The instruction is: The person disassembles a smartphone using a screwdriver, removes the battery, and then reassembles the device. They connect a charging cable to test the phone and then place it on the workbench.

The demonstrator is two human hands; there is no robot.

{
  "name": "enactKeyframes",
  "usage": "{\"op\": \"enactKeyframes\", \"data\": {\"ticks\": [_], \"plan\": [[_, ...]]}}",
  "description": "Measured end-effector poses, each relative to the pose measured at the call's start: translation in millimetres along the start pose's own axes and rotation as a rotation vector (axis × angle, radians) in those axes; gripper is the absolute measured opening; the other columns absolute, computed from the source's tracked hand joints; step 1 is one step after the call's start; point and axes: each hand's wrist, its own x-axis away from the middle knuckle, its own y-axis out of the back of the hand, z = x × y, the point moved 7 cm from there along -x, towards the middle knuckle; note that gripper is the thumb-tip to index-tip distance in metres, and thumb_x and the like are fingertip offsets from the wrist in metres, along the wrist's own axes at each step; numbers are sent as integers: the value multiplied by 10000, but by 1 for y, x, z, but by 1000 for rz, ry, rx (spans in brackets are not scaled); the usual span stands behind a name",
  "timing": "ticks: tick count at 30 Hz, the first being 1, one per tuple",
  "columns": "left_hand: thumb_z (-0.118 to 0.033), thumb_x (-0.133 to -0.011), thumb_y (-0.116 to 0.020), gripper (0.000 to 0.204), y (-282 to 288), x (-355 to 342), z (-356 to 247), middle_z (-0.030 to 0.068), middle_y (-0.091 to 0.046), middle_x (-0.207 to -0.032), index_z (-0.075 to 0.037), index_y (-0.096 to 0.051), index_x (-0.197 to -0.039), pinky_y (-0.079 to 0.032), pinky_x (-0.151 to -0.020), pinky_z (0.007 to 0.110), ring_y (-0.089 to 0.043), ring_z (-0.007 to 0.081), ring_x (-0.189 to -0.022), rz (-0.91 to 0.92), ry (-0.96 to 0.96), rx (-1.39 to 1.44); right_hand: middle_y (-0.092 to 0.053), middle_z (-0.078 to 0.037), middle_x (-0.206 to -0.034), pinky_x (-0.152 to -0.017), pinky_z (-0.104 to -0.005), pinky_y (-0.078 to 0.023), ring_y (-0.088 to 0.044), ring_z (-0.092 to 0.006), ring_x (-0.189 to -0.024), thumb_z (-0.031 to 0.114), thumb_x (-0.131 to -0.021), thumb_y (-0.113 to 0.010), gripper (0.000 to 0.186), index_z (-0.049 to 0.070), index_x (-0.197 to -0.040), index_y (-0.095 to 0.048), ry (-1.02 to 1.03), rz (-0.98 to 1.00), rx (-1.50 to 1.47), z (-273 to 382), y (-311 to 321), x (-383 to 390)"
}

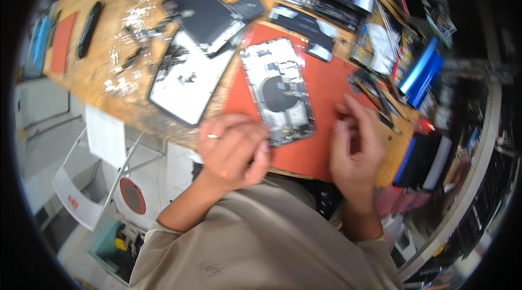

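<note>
1. Curling loosely, my left hand (231, 148) sits at 7 o'clock from the opened tablet-like device (278, 93); I can't say whether it holds anything.
2. My right hand (361, 162), half-spread and visibly empty, flanks its 4 o'clock.
3. The red mat (326, 83) beneath probably cushions it.

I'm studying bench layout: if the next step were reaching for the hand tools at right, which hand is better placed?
Probably the right hand: it looks empty, fingers loosely curled, just below the hand tools. The left hand is farther away, by the opened device's lower left corner.
</note>
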Motion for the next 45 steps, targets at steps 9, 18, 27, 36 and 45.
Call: {"op": "enactKeyframes", "data": {"ticks": [9, 18, 27, 36, 45], "plan": [[-7, -904, -740, 136, 106, -8, 83, 104, -679, -881, -37, -777, -1031, -482, -815, 418, -629, 300, -876, -155, 375, -228, -661, -247, -1260, -921, -524, -526, -639, -432, -1066, 315, -793, -930, 865, -101, -1447, -547, 375, 18, 474, 45, -43, 11], [-87, -941, -765, 104, 125, -46, 127, 114, -739, -943, -31, -782, -1026, -521, -861, 419, -675, 306, -934, -114, 321, -281, -644, -241, -1343, -1000, -530, -489, -633, -430, -1142, 213, -713, -904, 932, -59, -1514, -511, 355, 78, 555, 36, -41, 27], [-65, -994, -735, 102, 167, -25, 166, 129, -733, -944, 22, -758, -1042, -533, -866, 359, -694, 243, -915, -293, 487, -256, -661, -233, -1370, -1012, -543, -477, -639, -421, -1172, 184, -728, -896, 828, -39, -1460, -579, 430, 111, 470, 36, -23, 38], [-10, -915, -755, 52, 82, -18, 67, 113, -689, -875, -22, -750, -966, -488, -779, 384, -646, 282, -845, -132, 295, 0, -740, -183, -1158, -963, -480, -509, -674, -368, -1061, 60, -873, -755, 403, -14, -1266, -709, 622, -46, 581, 40, -26, -85], [6, -893, -759, 74, 92, -6, 68, 112, -677, -860, -26, -747, -958, -483, -771, 414, -632, 310, -819, -168, 356, 5, -695, -133, -1098, -908, -444, -494, -643, -328, -1032, 57, -864, -719, 315, 8, -1175, -730, 708, 106, 749, 58, -43, -109]]}}
